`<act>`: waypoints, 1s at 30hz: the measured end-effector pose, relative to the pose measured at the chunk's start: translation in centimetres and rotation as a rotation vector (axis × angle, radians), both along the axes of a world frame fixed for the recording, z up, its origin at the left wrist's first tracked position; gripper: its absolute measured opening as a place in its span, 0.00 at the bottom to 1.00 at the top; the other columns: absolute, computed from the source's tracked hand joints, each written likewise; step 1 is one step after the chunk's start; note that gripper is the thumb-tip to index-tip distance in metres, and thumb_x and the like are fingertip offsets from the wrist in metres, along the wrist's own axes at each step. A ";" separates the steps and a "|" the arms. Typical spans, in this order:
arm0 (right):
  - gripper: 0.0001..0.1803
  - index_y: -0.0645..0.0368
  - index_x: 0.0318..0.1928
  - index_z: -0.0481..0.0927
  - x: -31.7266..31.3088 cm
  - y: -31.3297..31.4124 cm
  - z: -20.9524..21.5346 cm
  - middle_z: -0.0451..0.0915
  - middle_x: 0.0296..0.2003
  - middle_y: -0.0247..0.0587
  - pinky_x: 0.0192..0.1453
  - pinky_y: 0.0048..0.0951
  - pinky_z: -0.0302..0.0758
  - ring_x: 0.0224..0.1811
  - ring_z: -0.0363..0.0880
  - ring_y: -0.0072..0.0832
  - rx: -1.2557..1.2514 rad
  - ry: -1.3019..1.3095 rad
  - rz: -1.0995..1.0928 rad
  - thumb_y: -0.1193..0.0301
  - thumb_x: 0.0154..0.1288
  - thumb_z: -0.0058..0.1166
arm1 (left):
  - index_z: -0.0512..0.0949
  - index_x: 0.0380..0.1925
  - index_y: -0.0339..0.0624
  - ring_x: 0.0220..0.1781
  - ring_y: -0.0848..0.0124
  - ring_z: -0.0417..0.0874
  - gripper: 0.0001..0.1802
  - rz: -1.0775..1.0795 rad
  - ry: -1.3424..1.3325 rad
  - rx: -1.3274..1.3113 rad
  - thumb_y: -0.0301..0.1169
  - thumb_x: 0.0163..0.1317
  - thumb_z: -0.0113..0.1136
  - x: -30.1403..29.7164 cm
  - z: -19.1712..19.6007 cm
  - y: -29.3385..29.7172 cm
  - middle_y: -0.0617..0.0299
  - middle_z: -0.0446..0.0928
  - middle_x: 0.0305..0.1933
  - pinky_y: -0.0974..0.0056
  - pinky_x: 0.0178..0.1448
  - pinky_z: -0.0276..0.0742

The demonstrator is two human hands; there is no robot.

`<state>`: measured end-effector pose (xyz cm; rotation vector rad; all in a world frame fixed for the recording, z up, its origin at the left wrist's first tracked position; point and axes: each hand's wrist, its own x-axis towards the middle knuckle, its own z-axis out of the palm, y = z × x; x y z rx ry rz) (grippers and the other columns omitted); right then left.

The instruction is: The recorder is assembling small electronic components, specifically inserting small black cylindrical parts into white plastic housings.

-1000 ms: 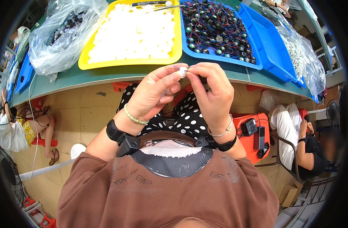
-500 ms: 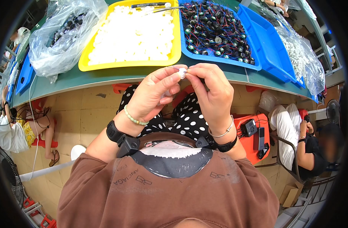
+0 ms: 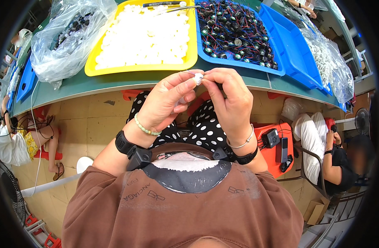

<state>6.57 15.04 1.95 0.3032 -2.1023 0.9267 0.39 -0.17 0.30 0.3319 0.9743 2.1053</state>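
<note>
My left hand (image 3: pixel 166 99) pinches a small white plastic part (image 3: pixel 198 78) between thumb and forefinger, just off the table's near edge. Against its other side, the thumb and forefinger of my right hand (image 3: pixel 231 95) are pressed together on something small and dark, mostly hidden by the fingertips. A thin dark wire sticks out above the left fingertips. Beyond my hands stands a yellow tray (image 3: pixel 90 71) heaped with white plastic parts, overexposed in the picture. Beside it, a blue tray (image 3: pixel 247 63) holds many small black components with red and blue wires.
A black pen (image 3: pixel 161 4) and metal tweezers (image 3: pixel 178 9) lie at the yellow tray's far end. A clear bag (image 3: pixel 53 62) of dark parts sits left; another blue tray (image 3: pixel 295 53) and bagged white parts (image 3: pixel 326 62) are right. A red stool (image 3: pixel 264 155) bears electronic devices. Co-workers sit on both sides.
Both hands stay nearly in place, still pinched together at the white part. The right fingers have shifted very slightly.
</note>
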 end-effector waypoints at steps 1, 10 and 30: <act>0.07 0.64 0.35 0.77 0.0 -0.1 0.0 0.78 0.33 0.44 0.38 0.30 0.76 0.35 0.78 0.37 0.000 0.000 0.000 0.82 0.54 0.59 | 0.76 0.49 0.41 0.27 0.89 0.65 0.15 0.000 0.000 0.000 0.32 0.64 0.58 0.0 0.1 0.0 0.75 0.74 0.36 0.83 0.22 0.57; 0.06 0.64 0.34 0.75 -0.2 0.2 -0.1 0.77 0.34 0.45 0.38 0.31 0.76 0.35 0.78 0.37 0.046 0.012 0.004 0.82 0.56 0.58 | 0.76 0.50 0.40 0.27 0.88 0.65 0.15 -0.005 0.043 -0.045 0.32 0.65 0.57 0.0 0.2 0.1 0.75 0.72 0.33 0.83 0.22 0.57; 0.10 0.62 0.37 0.75 0.4 -0.4 -0.1 0.75 0.40 0.45 0.36 0.31 0.76 0.36 0.77 0.38 -0.013 -0.075 -0.066 0.81 0.53 0.60 | 0.76 0.50 0.39 0.27 0.87 0.64 0.15 0.000 -0.016 0.033 0.30 0.64 0.58 -0.2 0.1 0.1 0.74 0.74 0.35 0.82 0.21 0.57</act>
